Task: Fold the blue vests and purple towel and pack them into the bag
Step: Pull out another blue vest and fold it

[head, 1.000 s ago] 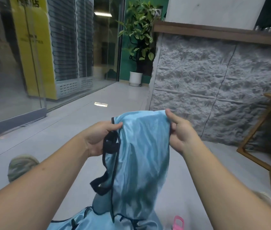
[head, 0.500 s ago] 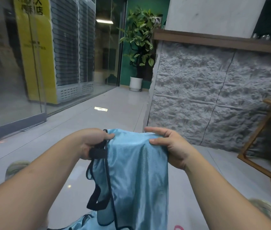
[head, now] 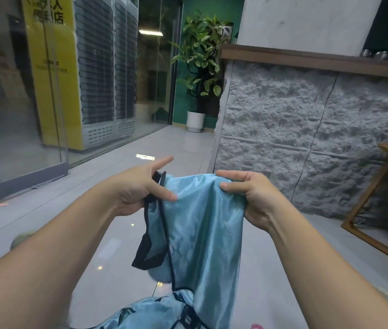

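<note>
A shiny light-blue vest (head: 202, 224) with black trim hangs in front of me, held up by its top edge. My left hand (head: 140, 188) pinches its left corner by the black strap, with the index finger pointing forward. My right hand (head: 247, 193) grips the right corner, fingers curled over the fabric. A black strap loop (head: 146, 252) dangles below the left hand. More blue vest fabric (head: 155, 312) lies bunched at the bottom edge of the view. The purple towel and the bag are out of sight.
The grey tiled floor (head: 121, 245) stretches ahead. A rough stone-faced counter (head: 307, 143) stands to the right, with a wooden frame (head: 373, 200) beside it. A potted plant (head: 200, 74) and glass doors (head: 22, 110) lie further off. A small pink object (head: 257, 326) shows at the bottom edge.
The vest and both hands came down from a higher hold a second ago. My left index finger has now straightened forward, and my right hand's fingers have shifted along the top edge.
</note>
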Demonstrator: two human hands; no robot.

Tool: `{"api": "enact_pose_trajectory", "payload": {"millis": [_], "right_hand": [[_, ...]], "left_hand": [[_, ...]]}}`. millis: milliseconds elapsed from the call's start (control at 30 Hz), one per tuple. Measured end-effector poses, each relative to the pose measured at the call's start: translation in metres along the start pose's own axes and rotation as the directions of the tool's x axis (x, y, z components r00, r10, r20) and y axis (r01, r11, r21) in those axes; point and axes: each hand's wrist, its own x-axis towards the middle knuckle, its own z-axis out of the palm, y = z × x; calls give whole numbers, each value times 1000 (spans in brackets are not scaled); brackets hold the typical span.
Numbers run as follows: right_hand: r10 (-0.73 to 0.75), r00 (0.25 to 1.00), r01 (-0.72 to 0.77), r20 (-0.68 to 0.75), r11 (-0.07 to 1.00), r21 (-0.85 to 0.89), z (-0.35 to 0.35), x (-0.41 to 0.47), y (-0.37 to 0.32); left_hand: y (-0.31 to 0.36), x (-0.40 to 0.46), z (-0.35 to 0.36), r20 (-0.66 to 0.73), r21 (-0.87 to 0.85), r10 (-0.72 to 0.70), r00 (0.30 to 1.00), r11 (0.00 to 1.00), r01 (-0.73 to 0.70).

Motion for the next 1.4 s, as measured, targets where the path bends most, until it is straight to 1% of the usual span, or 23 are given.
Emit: {"api": "enact_pose_trajectory", "payload": {"millis": [133,233,300,400,467,533,600,667,700,733,767,833,867,900,967,1067,1133,1200,1233,1267,1333,1367,1400], "right_hand": [[10,993,14,114,979,-205,-4,-6,-15],[35,991,26,131,899,-436,-7,-4,-19],[6,995,60,104,785,-616,-6,-2,-20],[-66,993,118,98,505,-855,2,-3,-22],[-87,989,141,117,366,-920,7,-4,-23],[-105,986,152,127,294,-943,9,-4,-23],[-127,986,137,105,276,-951,6,-2,-21],[-132,987,128,88,333,-934,2,0,-18],[-117,989,125,85,400,-908,-1,0,-17],[-96,991,129,93,499,-857,-4,0,-17],[-75,991,136,115,616,-776,-6,-1,-16],[-38,987,121,158,819,-560,-9,-2,-14],[-38,986,113,162,867,-485,-10,-1,-13],[-47,987,112,153,886,-450,-11,-1,-11],[-55,990,106,133,905,-413,-9,1,-5],[-49,996,71,73,941,-331,-5,5,5],[-31,999,37,27,970,-241,-1,6,9],[-12,1000,10,-19,991,-134,5,7,14],[-1,999,-3,-49,996,-84,7,8,16],[14,996,-17,-93,999,-40,9,10,19],[55,984,-55,-172,998,9,9,12,25],[81,975,-78,-208,997,22,7,13,28],[107,964,-103,-245,994,30,4,14,30]], "left_hand": [[9,-1,6,-78,298,47,996,954,-21],[15,-3,5,-151,512,138,979,858,-42],[19,-5,3,-167,639,206,964,767,-54],[24,-7,-3,-119,826,285,951,560,-64],[24,-7,-4,-103,898,294,950,439,-38],[24,-5,-5,-103,937,291,951,349,-5],[25,-6,-6,-87,952,270,959,305,0],[29,-9,-10,-61,951,252,966,308,-20],[31,-11,-13,-67,937,241,968,348,-22],[32,-13,-16,-87,901,234,968,433,-24],[32,-15,-18,-122,820,223,967,572,-29],[31,-20,-19,-169,485,114,979,874,-18],[27,-20,-19,-159,299,52,986,954,-2],[21,-19,-19,-148,143,-8,989,989,30],[6,-17,-20,-143,-78,-107,984,992,97],[-12,-12,-17,-82,-282,-160,984,950,131],[-24,-8,-14,-66,-409,-116,991,909,79],[-47,-4,-22,-165,-543,-32,986,838,-64],[-64,-1,-27,-239,-574,-14,971,809,-130],[-88,2,-37,-268,-556,-11,963,818,-145],[-149,21,-62,-149,-615,-140,979,788,19],[-157,19,-57,-171,-591,-221,960,803,80],[-149,6,-47,-245,-515,-201,948,856,48]]}}
